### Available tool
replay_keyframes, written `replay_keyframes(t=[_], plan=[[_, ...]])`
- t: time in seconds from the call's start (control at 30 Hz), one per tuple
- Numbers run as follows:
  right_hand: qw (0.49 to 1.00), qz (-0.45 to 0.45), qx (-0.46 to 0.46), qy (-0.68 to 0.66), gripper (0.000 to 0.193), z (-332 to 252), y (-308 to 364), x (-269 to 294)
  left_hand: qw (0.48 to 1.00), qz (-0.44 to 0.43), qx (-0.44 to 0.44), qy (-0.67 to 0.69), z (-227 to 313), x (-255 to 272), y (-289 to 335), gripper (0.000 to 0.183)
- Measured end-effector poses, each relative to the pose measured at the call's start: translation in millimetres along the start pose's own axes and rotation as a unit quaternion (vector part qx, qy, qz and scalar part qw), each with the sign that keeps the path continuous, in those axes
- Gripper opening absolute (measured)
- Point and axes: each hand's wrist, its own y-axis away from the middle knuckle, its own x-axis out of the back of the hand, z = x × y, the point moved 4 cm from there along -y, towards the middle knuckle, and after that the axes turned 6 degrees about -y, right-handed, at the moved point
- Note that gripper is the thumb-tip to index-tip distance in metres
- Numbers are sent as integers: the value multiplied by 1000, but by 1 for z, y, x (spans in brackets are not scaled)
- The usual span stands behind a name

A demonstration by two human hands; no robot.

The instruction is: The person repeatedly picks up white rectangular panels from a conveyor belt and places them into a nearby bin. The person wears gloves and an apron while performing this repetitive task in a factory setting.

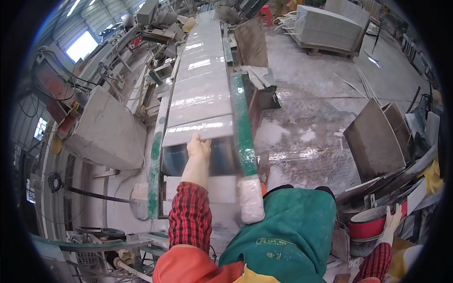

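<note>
**Near slab (214,129) at the End of the Belt (221,158), Under the Left Hand (199,147)**

A row (200,89) of pale, glossy slabs runs lengthwise away from the viewer between two green rails (243,127), its joints showing as thin cross lines. The near slab lies at the close end of the row, with the dark belt exposed below its front edge. The left hand meets that edge near the middle, fingers partly bent and two tips pointing up the row. The right hand (391,221), well apart at the lower right, is at the side of a red tub (365,228), its fingers extended. Both hands are small or blurred here, so whether either grips or merely touches cannot be told.

Judged from this arrangement, contact with the near slab is made, and work on it appears to be at an early stage: the piece lies in line with its neighbours and has not left the row. The slabs beyond it are untouched by either hand and remain to be dealt with. A separate stack (325,30) sits on a pallet (325,48) at the upper right, well away from both hands.
</note>
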Motion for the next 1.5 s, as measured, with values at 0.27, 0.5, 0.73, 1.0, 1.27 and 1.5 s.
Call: replay_keyframes(t=[0.27,0.5,0.73,1.0,1.27,1.5], plan=[[997,49,-22,55,54,-52,43,9,997,49,19,-51,-2,19,-30,39],[995,56,-15,79,53,-48,50,4,998,21,30,-52,9,-8,0,34],[993,43,-26,108,53,-63,57,5,996,35,11,-75,10,-6,-3,40],[992,85,16,89,52,-47,65,-7,994,26,87,-56,14,-25,6,34],[990,66,-10,126,52,-90,85,13,874,28,167,-455,54,4,14,30],[987,99,15,124,51,-102,94,13,937,-51,175,-297,61,10,19,34]])
